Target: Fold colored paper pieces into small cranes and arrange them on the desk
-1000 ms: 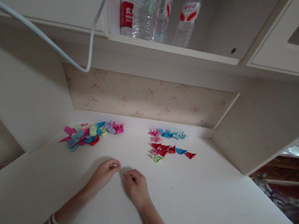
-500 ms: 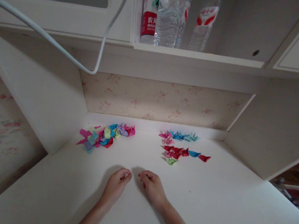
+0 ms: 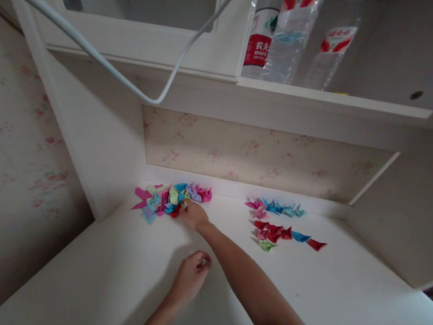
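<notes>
My right hand [image 3: 194, 215] reaches across to the right edge of a colourful pile of folded paper pieces [image 3: 154, 201]. Its fingers are bent close together against the pile, near a red piece [image 3: 175, 211] and a light green piece [image 3: 173, 195]. What the fingertips hold, if anything, is hidden. Nearer to me, my left hand [image 3: 191, 275] rests curled over the white desk [image 3: 115, 275], thumb and fingers closed with nothing visible in them. To the right lie two rows of small origami shapes, among them red ones [image 3: 273, 232] and blue ones [image 3: 274, 207].
A shelf above holds clear plastic bottles [image 3: 287, 50] and a red-and-white labelled container [image 3: 258, 50]. A white cable [image 3: 107, 69] hangs in front of the cabinet. Side panels [image 3: 90, 136] and a floral back wall [image 3: 240, 152] enclose the desk.
My right hand has moved forward and left, from beside my left hand to the paper pile. My left hand stays curled near the desk's middle. The view has turned slightly left.
</notes>
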The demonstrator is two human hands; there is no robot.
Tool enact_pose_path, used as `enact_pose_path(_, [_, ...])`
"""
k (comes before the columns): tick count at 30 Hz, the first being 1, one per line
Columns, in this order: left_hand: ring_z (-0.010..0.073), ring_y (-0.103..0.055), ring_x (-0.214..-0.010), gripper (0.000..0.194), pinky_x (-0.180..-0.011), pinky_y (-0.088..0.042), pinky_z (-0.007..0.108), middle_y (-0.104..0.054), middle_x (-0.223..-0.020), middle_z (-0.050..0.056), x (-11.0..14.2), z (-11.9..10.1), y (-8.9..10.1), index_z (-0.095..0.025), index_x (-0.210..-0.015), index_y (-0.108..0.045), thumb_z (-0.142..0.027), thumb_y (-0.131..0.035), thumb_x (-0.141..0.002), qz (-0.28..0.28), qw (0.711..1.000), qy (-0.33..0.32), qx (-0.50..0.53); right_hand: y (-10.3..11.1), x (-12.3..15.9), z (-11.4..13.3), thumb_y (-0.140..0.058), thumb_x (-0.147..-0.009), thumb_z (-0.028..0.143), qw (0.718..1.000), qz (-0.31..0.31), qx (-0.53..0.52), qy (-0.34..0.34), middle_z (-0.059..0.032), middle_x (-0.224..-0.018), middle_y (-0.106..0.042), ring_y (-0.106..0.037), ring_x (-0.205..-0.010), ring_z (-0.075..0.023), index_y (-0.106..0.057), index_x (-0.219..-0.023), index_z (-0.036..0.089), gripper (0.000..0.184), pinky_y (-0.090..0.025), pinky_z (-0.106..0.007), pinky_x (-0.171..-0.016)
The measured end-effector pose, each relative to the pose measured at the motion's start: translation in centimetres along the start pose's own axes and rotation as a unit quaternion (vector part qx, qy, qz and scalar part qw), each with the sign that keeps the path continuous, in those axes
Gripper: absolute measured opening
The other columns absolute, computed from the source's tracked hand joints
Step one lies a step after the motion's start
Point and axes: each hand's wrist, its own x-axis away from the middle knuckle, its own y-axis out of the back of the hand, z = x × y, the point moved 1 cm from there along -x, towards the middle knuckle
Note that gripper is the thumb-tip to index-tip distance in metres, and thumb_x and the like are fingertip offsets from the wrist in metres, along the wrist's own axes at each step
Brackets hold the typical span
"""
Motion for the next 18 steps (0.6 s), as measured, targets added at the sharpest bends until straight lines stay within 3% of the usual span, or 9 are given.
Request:
enact_pose_path(7, [0.0116,-0.045,-0.052,0.021,-0.051,-0.031,0.021,-0.057,-0.058,-0.002,0.0,0.0,0.0,-0.013,-0.083,-0.066,-0.026,-0.051,-0.076,0.016,1.0,0.013,0.003,-1.4,-4.0,2.5,-0.033,-0.091,0.041,0.994,0.003,0.111,0.009,-0.0122,-0.122,-0.056,-0.058,-0.103,-0.0282,-0.036,-0.135,0.027,0.047,-0.046,-0.043,-0.08])
enact_pose_path(11, [0.0135,-0.049,-0.059,0.021,-0.056,-0.035,0.023,-0.061,-0.063,0.001,0.2,-0.8,0.4,-0.013,-0.076,-0.066,-0.027,-0.049,-0.077,0.009,1.0,0.008,0.003,-2.1,-5.4,3.8,-0.031,-0.092,0.04,0.988,-0.004,0.15,0.027,-0.0141,-0.122,-0.052,-0.058,-0.101,-0.0287,-0.043,-0.129,0.024,0.042,-0.047,-0.044,-0.076])
enact_pose_path(18, [0.0182,-0.054,-0.062,0.024,-0.06,-0.038,0.027,-0.065,-0.065,0.004,0.2,-0.9,0.5,-0.014,-0.075,-0.067,-0.025,-0.046,-0.078,0.004,1.0,0.011,-0.004,-2.8,-5.8,3.8,-0.031,-0.093,0.021,0.98,-0.01,0.195,0.05,-0.0157,-0.12,-0.052,-0.06,-0.096,-0.0246,-0.057,-0.112,0.019,0.032,-0.048,-0.04,-0.075])
